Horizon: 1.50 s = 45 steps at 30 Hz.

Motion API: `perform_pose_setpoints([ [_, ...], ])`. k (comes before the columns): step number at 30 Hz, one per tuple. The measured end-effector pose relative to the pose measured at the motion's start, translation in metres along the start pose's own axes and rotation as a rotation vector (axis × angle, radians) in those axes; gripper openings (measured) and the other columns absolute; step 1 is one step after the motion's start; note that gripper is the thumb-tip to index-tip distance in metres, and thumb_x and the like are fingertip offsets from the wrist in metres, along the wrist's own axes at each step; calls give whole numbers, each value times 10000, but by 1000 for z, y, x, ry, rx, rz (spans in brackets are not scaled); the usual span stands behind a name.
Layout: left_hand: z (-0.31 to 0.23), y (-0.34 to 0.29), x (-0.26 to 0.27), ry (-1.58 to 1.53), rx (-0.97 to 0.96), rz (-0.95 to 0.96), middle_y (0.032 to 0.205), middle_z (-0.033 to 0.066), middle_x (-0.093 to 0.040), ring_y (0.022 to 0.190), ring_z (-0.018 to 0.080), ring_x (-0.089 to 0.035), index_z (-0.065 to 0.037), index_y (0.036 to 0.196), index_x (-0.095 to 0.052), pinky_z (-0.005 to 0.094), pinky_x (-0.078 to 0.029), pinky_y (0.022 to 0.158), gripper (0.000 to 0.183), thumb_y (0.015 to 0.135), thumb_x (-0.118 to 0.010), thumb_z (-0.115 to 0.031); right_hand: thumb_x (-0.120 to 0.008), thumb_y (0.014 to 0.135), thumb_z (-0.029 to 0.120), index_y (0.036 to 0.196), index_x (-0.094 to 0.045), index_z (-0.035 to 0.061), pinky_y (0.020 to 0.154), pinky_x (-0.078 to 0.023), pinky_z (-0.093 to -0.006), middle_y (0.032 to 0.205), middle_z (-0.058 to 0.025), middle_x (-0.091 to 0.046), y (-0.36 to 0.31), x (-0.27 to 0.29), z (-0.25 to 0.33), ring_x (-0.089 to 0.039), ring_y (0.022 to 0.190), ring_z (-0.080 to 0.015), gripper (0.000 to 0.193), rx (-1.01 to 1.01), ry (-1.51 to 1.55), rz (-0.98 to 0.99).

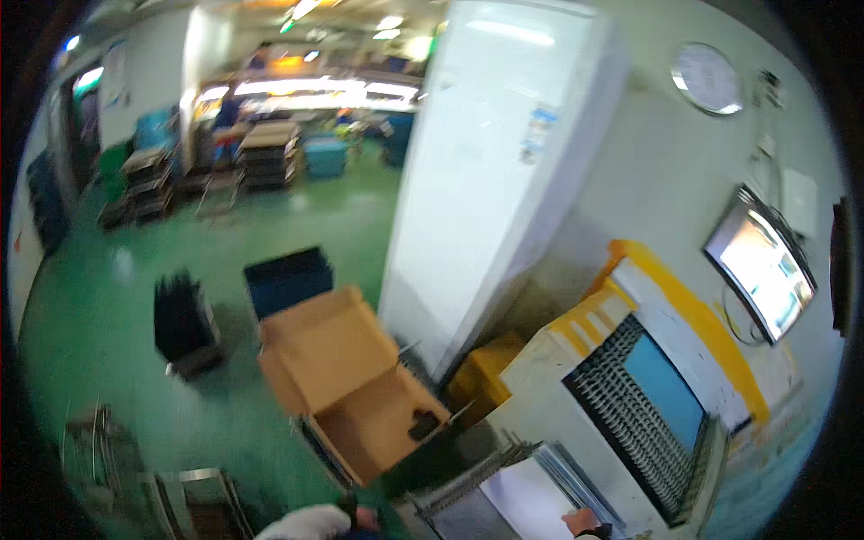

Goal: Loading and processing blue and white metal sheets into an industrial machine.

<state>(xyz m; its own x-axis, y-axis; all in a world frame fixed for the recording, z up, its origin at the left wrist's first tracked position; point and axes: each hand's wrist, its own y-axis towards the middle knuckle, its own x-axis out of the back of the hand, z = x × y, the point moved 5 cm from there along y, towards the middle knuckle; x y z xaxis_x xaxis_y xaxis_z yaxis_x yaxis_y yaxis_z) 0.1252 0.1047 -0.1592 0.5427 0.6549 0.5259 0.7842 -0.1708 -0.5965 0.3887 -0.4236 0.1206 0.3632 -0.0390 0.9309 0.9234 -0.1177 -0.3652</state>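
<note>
At the lower edge, my left hand point(366, 519) shows only in part, beyond a pale sleeve, with a dark shape beside it. It is blurred and its fingers do not show clearly. Above it lies an open brown cardboard box point(326, 355), its lid folded back and a small dark object point(423, 425) inside at the right. My right hand point(581, 521) is at the near edge of a smooth white sheet point(526, 500), touching or just over it. Its fingertips point left, too small and blurred to show a grip. Thin grey panels point(573, 480) lie along the sheet's right side.
A machine with a dark studded conveyor bed point(639, 405) stands at the right, below a wall screen point(765, 261). A tall white cabinet point(499, 153) rises behind the box. Dark bins point(183, 319) and metal frames point(202, 504) stand on the green floor. Stacked trays point(268, 155) are farther back.
</note>
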Motion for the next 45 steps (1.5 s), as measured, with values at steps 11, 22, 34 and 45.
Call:
perform_pose_setpoints([
  [11, -52, -47, 34, -60, -26, -398, 1167, 260, -598, 974, 421, -622, -103, 1376, -453, 492, -518, 803, 636, 801, -637, -303, -707, 780, 371, 1146, -638, 18, 960, -449, -456, 1200, -208, -619, 14, -7, 1, -564, 1142, -403, 513, -48, -1, -56],
  [22, -20, -20, -4, -20, 22, -184, 992, 231, -635, 848, 396, -635, -64, 1144, -585, 488, -516, 726, 461, 747, -648, -289, -746, 738, 340, 1079, -652, 2, 920, -466, -461, 1133, -226, -635, 21, -11, 7, -587, 1091, -407, 490, -49, 3, -63],
  [34, 21, -22, -47, 160, -36, -126, 768, 176, -675, 707, 343, -653, -47, 787, -700, 463, -506, 620, 328, 709, -678, -365, -789, 692, 306, 1007, -668, -16, 877, -485, -467, 1059, -245, -652, 23, -11, 4, -612, 1035, -412, 467, -46, 28, -90],
  [45, 9, -40, -65, 65, 43, -120, 761, 171, -679, 705, 352, -661, -60, 770, -716, 445, -517, 622, 300, 722, -646, -347, -829, 650, 276, 940, -682, -33, 837, -503, -472, 991, -263, -668, 21, -17, -13, -635, 984, -417, 449, -3, 77, -145],
])
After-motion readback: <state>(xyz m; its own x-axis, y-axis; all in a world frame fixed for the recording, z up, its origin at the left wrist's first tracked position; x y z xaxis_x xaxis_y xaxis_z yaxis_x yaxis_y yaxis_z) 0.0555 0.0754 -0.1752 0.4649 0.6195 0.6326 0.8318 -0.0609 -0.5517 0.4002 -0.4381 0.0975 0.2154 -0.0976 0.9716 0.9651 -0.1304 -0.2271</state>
